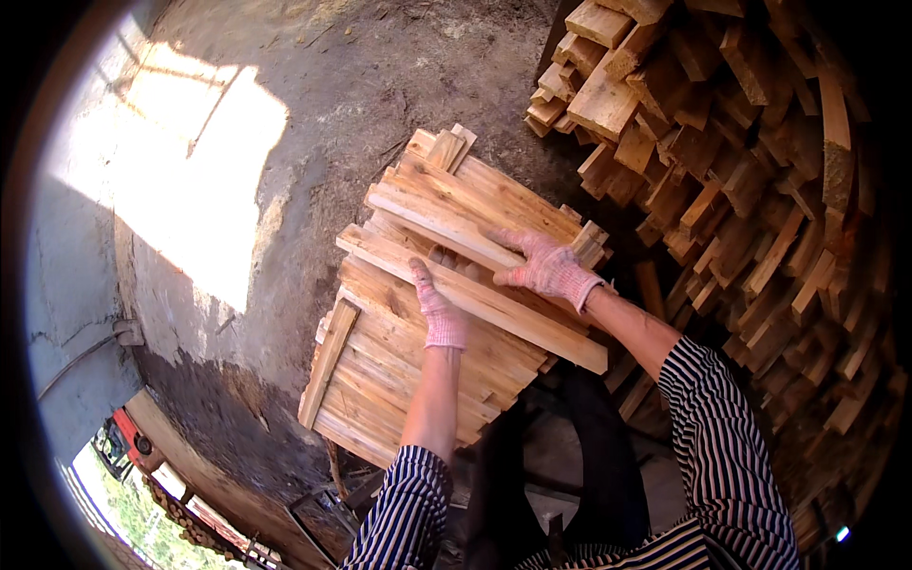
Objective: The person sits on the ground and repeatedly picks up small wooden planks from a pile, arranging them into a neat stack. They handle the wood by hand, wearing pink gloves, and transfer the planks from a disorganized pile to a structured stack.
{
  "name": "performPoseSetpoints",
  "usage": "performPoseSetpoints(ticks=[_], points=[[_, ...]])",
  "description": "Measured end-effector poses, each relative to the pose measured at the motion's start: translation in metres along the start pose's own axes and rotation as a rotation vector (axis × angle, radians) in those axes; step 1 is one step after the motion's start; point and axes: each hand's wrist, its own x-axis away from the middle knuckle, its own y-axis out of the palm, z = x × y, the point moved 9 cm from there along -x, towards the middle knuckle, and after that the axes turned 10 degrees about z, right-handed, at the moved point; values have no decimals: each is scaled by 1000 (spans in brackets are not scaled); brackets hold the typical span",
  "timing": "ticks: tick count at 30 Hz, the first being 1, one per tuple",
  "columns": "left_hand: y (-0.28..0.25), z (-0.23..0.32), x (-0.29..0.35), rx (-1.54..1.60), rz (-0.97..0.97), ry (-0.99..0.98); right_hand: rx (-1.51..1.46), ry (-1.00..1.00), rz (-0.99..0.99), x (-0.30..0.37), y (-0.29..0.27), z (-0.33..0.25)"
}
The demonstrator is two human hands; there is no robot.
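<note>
A stack of wooden slats is seen at the centre. The left hand and the right hand, both gloved, are laid flat on its top boards. A large woodpile is stacked far right.

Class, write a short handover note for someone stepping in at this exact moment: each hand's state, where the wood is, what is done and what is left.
Left hand: gloved, flat, fingers open, resting on the stack of wooden slats.
Right hand: gloved, palm down on the top slat, which lies across the stack; no closed grip visible.
Wood: the stack sits in front of the body, layers crossing; a large loose pile of slats rises to the right.
Done: several layers are laid.
Left: the top slats lie uneven; the pile on the right remains large.
</note>
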Motion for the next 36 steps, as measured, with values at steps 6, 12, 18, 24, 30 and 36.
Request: performPoseSetpoints(ticks=[6,12,18,24,30,36], points=[[-57,-9,-46,50,-122,-91,488,-25,419,-75,-32,67],[-56,-8,-47,57,-246,-104,326,142,292,-81,10,98],[-63,-7,-16,-536,66,-65,184,186,233,10,47,27],[-11,-104,105,-1330,-510,63,-493,268,-76,168,144,91],[92,-146,67,-2226,-771,1083,-712,645,323,300,161,253],[138,-129,-27,-2419,-592,1462,-320,812,-105,232,141,275]])
